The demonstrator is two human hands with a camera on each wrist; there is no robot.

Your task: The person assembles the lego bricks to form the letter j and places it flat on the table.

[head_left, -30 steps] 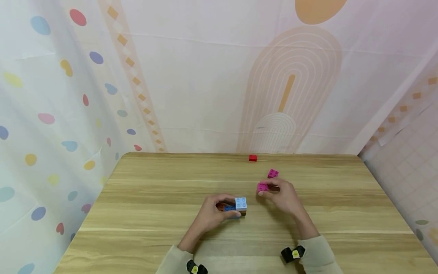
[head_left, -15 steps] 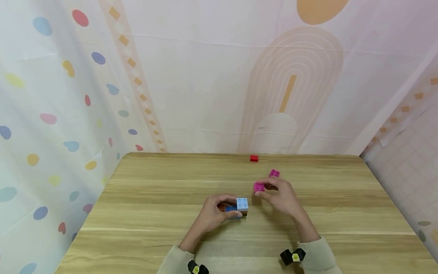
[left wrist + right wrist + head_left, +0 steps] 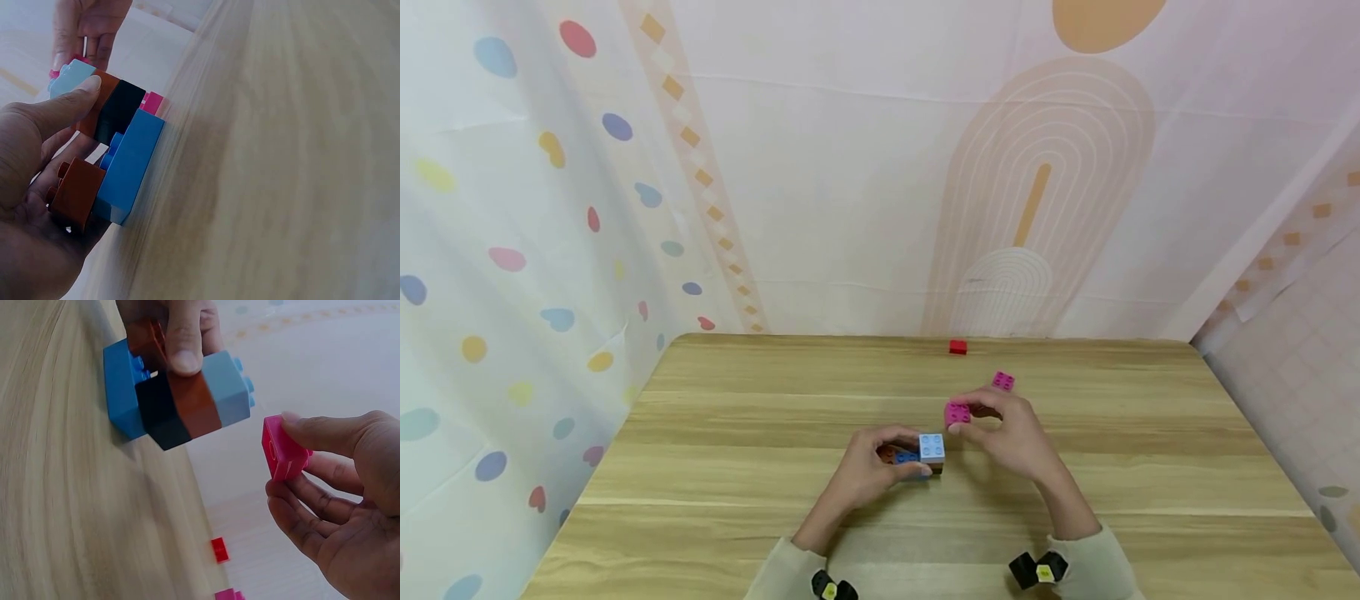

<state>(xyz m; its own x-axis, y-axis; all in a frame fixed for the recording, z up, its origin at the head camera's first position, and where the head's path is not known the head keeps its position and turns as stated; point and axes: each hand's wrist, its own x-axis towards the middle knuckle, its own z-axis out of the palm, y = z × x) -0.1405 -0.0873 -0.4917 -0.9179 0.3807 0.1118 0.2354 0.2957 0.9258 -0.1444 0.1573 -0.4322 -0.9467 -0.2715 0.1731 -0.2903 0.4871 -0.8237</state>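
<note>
In the head view my left hand (image 3: 868, 467) grips a toy-brick build low over the table. Its base is a long blue brick (image 3: 134, 165); one end carries a brown brick (image 3: 78, 194). On the other end rises a stack: a black brick (image 3: 162, 412), a second brown brick (image 3: 199, 406) and a light blue brick (image 3: 932, 446) with bare studs on top. The left thumb presses the stack's side. Just to the right, my right hand (image 3: 1018, 433) pinches a pink brick (image 3: 284, 447) between thumb and fingers, studs up, apart from the stack.
Beyond the right hand, another pink brick (image 3: 1003, 381) lies on the wooden table (image 3: 760, 417). A small red brick (image 3: 958, 347) sits near the table's far edge, in front of a patterned curtain (image 3: 835, 208).
My right hand has carried the pink brick leftward, closer to the light blue brick. The left hand and its build have stayed nearly still.
</note>
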